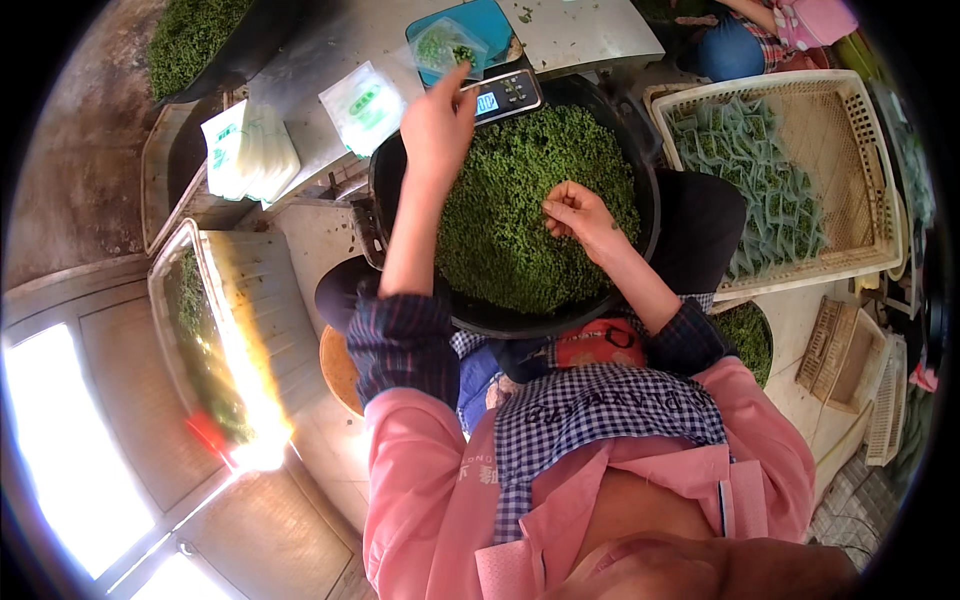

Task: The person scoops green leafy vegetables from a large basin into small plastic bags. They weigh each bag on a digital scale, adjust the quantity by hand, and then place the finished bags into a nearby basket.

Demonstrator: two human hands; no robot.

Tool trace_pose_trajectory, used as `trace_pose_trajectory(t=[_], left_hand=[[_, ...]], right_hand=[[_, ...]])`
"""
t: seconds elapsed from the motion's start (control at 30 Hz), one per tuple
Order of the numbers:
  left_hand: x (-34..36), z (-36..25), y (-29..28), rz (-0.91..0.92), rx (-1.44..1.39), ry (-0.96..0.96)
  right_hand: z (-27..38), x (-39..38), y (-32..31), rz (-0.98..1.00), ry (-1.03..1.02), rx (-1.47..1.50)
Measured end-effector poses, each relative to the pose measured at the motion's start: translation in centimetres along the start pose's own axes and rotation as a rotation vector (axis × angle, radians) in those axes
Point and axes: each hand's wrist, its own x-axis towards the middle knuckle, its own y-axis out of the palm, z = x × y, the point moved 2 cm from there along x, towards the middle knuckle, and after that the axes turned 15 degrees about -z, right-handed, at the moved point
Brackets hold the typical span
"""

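Note:
A black tub [652, 215] heaped with small green sprigs [530, 190] stands between my knees. Beyond its far rim is a digital scale [515, 92] with a blue pan [478, 20]. On the pan lies a clear plastic bag [432, 45] with some greens in it. My left hand [438, 128] reaches over the tub's left side, its index finger stretched out to the bag's near edge; I see nothing held in it. Above the sprigs, on the tub's right side, my right hand [582, 215] is closed with thumb and fingers together; what they pinch, if anything, is hidden.
Left of the scale, a flat plastic bag [363, 108] and a stack of bags [250, 155] lie on the metal table [590, 35]. At right, a cream crate [875, 185] holds several filled bags [745, 170]. Another person [745, 45] sits at the far right.

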Motion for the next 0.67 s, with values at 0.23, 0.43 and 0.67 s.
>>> trace_pose_trajectory(t=[0.23, 0.43, 0.67], left_hand=[[-12.0, 1.1, 2.1, 0.432, -0.666, -0.455], [-14.2, 2.0, 2.2, 0.51, -0.785, -0.649], [-13.1, 2.1, 1.0, 0.405, -0.671, -0.703]], right_hand=[[1.7, 0.4, 1.0, 0.055, -0.084, 0.031], [2.8, 0.8, 0.8, 0.02, -0.152, 0.044], [3.4, 0.5, 1.5, 0.067, -0.227, -0.205]])
